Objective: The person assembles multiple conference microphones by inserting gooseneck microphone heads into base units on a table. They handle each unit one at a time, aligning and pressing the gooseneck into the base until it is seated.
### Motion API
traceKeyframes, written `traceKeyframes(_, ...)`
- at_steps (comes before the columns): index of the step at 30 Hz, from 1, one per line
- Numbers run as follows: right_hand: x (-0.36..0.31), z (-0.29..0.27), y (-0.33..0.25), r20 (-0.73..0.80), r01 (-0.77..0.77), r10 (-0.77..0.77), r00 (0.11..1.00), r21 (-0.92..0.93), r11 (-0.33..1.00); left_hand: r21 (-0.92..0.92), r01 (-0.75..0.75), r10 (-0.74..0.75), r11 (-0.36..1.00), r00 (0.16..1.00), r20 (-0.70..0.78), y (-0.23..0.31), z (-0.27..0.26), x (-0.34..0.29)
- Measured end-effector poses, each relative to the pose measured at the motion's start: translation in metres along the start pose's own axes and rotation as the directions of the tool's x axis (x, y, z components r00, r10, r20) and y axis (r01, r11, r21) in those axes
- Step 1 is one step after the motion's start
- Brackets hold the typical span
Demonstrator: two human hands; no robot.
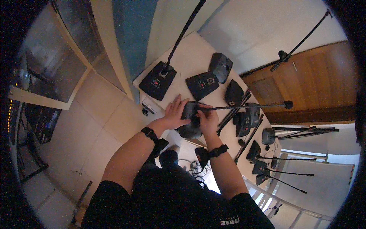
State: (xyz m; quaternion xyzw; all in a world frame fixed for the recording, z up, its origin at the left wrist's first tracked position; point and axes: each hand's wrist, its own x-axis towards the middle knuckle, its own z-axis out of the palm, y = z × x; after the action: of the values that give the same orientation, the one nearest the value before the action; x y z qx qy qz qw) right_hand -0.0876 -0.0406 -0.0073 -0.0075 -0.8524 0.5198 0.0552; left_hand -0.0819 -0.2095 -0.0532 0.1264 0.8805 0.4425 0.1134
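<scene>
A black gooseneck microphone base (190, 130) is tilted up between my hands at the near edge of the white table. My left hand (176, 114) lies along its left side, with the thumb across the near face and the fingers stretched toward the far edge. Gripping the right side is my right hand (207, 120), its thumb on the base close to the root of the gooseneck stem (248, 107). The stem reaches out to the right and ends in a round dark head (288, 105). My palms hide parts of the base.
On the white table (187, 53) stand a desk microphone (158, 81) with a tall stem, a flat black base (203, 84) and several more bases and loose stems rightward. Tangled cables (197, 168) lie below. A glass-fronted cabinet (42, 68) stands left.
</scene>
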Motion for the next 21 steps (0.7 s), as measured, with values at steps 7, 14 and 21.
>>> traceKeyframes(7,0.003,0.004,0.014,0.0,-0.004,0.004,1.0,-0.131,0.991,0.007,0.044,-0.045,0.999,0.998,0.05,0.005,-0.005,0.0)
traceKeyframes(14,0.002,-0.007,-0.015,0.115,-0.11,0.097,0.989,0.109,0.988,-0.031,0.036,-0.035,0.999,0.999,0.037,0.003,-0.002,-0.002)
traceKeyframes(21,0.002,0.004,-0.033,-0.058,-0.144,0.134,0.989,-0.226,0.964,-0.014,0.001,-0.001,1.0,1.0,0.008,0.002,-0.002,-0.001)
